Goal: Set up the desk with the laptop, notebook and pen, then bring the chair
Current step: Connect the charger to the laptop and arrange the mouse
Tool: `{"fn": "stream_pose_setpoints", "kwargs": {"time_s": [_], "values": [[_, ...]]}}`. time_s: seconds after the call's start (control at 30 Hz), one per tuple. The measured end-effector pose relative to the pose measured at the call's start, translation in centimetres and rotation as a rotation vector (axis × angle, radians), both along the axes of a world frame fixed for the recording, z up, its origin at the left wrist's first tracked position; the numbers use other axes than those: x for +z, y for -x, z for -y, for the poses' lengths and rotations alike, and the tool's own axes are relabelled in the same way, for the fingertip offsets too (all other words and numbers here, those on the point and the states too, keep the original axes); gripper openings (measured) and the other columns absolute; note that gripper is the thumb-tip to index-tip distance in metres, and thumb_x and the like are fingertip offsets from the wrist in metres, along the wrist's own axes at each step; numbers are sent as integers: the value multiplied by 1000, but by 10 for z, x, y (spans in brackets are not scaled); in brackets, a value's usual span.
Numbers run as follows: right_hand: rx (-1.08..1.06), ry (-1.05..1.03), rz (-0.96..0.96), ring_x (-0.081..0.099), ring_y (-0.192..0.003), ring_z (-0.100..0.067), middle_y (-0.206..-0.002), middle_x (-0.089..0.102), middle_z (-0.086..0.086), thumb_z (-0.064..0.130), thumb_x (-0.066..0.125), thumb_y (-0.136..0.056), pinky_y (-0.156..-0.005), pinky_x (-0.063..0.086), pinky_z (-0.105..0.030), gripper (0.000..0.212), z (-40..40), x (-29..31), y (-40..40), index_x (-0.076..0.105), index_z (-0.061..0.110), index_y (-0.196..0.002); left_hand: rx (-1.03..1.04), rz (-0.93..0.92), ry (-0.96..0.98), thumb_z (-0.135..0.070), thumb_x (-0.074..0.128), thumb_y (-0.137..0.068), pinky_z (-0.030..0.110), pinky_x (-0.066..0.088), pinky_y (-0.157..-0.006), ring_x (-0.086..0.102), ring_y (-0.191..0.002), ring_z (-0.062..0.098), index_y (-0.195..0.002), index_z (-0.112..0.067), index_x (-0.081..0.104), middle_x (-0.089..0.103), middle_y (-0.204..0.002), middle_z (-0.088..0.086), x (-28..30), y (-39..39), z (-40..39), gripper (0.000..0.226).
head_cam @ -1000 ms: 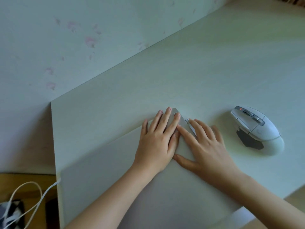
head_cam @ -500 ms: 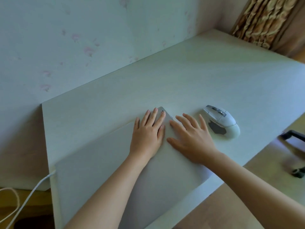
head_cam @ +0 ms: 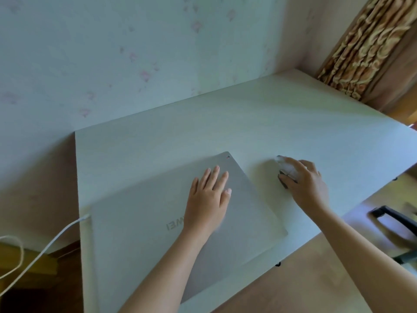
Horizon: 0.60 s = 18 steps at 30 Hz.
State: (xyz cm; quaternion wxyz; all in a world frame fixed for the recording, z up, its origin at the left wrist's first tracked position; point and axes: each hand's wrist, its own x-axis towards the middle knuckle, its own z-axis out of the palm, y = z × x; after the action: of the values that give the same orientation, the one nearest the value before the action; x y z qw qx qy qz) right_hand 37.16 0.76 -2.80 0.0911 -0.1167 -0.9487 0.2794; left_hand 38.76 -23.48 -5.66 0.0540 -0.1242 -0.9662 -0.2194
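Laptop (head_cam: 180,213) sits lid-closed on the desk (head_cam: 225,123), left-front area, turned at an angle to the desk edge, white cable (head_cam: 56,236) plugged in at its left side. Left hand (head_cam: 207,197) lies flat on the lid, fingers (head_cam: 214,175) stretched out and slightly spread, pressing not gripping. Right hand (head_cam: 304,181) is cupped over the mouse (head_cam: 285,169) just right of the laptop, fingers curled around it.

Handling guess: laptop is rigid, thin, moderately heavy, smooth lid so palms can slide; hinge and screen are the fragile bits. Best to take it by both side edges to square it up, or lift the front lip to open. Watch the cable, a tug could drag it.

Versus half a second ago: both hands were flat together near the lid's far corner; the right hand has now left the lid and gone to the mouse. Left stays on the lid.

Notebook and pen not in view. A chair (head_cam: 397,224) shows at the right edge.
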Motion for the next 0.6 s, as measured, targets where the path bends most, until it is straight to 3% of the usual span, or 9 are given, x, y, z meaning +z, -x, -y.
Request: {"fn": "stream_pose_setpoints", "kwargs": {"time_s": [0.1,0.13,0.2,0.3,0.47,0.6], "values": [[-49,815,-40,63,-98,-23,-117,61,-5,27,60,-89,-80,49,-32,38,19,16,4,54,30,-127,96,24,-309,-55,25,-88,40,14,-117,17,-143,5,-143,-29,36,27,-155,-10,14,1,-4,62],[-51,1072,24,65,-93,-24,-113,64,-5,29,53,-93,-77,50,-33,33,27,22,4,55,28,-126,102,8,-412,-56,31,-88,38,17,-117,18,-143,4,-143,-31,36,28,-154,-10,22,2,-9,60],[9,1381,201,67,-87,-24,-105,68,-5,32,41,-95,-71,52,-34,30,41,32,2,61,25,-117,43,-33,-500,-54,45,-89,33,17,-115,15,-143,2,-143,-35,33,25,-155,-11,43,8,-25,59],[129,1590,341,68,-88,-18,-98,71,-4,28,51,-83,-70,54,-30,27,53,35,2,70,21,-101,-42,-15,-458,-53,55,-87,32,11,-113,6,-144,1,-144,-39,28,16,-157,-17,65,21,-52,65],[218,1717,372,63,-96,-20,-107,67,-6,38,56,-76,-83,44,-37,37,52,31,3,69,22,-106,27,57,-414,-56,56,-85,37,5,-117,0,-144,2,-138,-41,40,14,-157,-17,63,35,-68,58],[281,1651,354,65,-93,-20,-102,70,-6,32,35,-94,-80,47,-38,38,42,30,1,71,24,-103,51,24,-429,-49,49,-92,34,4,-116,2,-144,2,-136,-42,44,16,-157,-18,59,33,-80,45]]}}
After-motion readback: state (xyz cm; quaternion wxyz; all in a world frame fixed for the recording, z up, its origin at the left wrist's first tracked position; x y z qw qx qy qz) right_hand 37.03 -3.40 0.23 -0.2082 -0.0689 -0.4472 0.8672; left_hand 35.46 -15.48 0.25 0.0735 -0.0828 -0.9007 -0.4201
